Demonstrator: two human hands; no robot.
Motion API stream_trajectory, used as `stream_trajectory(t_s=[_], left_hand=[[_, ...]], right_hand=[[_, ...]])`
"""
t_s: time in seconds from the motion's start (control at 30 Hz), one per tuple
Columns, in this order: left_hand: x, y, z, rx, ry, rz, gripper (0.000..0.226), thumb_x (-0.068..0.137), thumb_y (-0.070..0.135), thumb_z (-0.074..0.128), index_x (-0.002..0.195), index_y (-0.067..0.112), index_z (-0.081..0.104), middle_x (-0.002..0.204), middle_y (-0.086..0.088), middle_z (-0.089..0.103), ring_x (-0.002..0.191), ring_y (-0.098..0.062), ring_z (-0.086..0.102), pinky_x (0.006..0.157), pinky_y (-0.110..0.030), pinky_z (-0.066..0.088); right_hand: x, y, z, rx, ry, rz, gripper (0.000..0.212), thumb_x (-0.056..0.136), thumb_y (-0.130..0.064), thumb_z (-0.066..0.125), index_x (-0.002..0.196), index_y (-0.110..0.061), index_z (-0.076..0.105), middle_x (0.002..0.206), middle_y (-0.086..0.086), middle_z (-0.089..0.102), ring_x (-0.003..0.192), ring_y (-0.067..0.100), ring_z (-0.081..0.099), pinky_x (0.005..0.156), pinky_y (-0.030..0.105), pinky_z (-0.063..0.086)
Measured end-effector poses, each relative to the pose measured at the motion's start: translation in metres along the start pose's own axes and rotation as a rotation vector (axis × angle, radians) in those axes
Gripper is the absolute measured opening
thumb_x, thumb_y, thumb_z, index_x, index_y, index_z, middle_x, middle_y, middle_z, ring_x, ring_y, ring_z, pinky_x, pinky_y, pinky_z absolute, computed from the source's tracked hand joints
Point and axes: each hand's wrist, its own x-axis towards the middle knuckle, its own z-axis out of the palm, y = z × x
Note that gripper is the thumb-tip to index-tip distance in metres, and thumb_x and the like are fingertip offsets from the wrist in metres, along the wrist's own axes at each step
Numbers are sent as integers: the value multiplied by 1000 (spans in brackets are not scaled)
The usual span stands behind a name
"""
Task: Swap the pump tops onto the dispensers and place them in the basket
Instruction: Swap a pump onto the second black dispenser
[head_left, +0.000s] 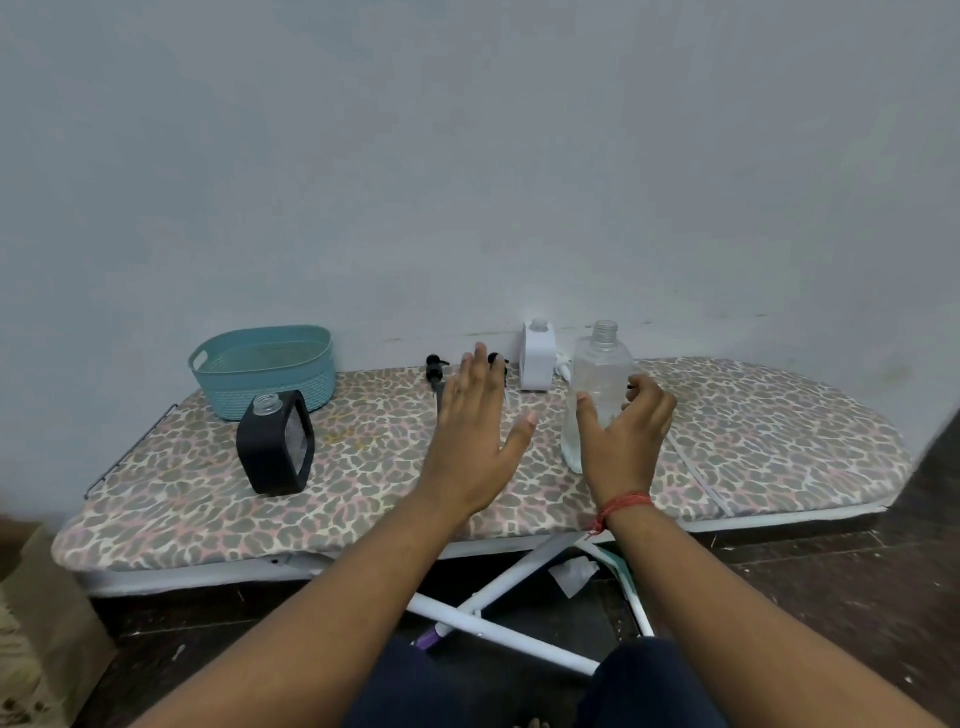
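Observation:
A clear plastic dispenser (597, 379) stands uncapped on the ironing board; my right hand (623, 436) curls around its lower part, fingers apart, not closed on it. My left hand (475, 426) hovers flat and open over the board's middle. It partly covers two black pump tops: one (435, 370) lies to its left, the other (496, 358) peeks out above the fingertips. A white dispenser (537, 358) stands capless at the back by the wall. A black square dispenser (275, 444), also capless, stands at the left front. The teal basket (218, 364) sits behind it.
The leopard-print ironing board (779, 431) stands low against a grey wall, its white legs (493, 603) crossed beneath. A white pump part (563, 368) lies behind the clear dispenser. A cardboard box (47, 597) stands at the left on the dark floor.

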Motion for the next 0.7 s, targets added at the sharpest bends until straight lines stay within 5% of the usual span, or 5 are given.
stream_trajectory(t_s=[0.2,0.43,0.7], left_hand=[[19,28,29,-46,-113,31,77,105,60,25,163,20,-6,169,3,-19,153,-8,-23,125,-31,-12],[27,35,50,-68,-203,-4,78,104,63,22,163,20,-6,169,1,-19,153,-10,-23,127,-38,-8],[23,27,30,0,-166,51,79,102,66,20,162,22,-8,169,1,-19,154,-12,-23,128,-40,-7]], right_hand=[[5,15,11,30,-94,117,76,76,-40,79,133,-10,39,132,10,38,119,26,43,93,39,45],[5,21,14,160,-199,137,54,87,-27,73,130,-17,41,114,-7,48,96,8,50,67,4,34],[11,17,12,104,-252,110,56,85,-25,70,134,-15,43,122,-2,52,103,15,53,78,26,43]])
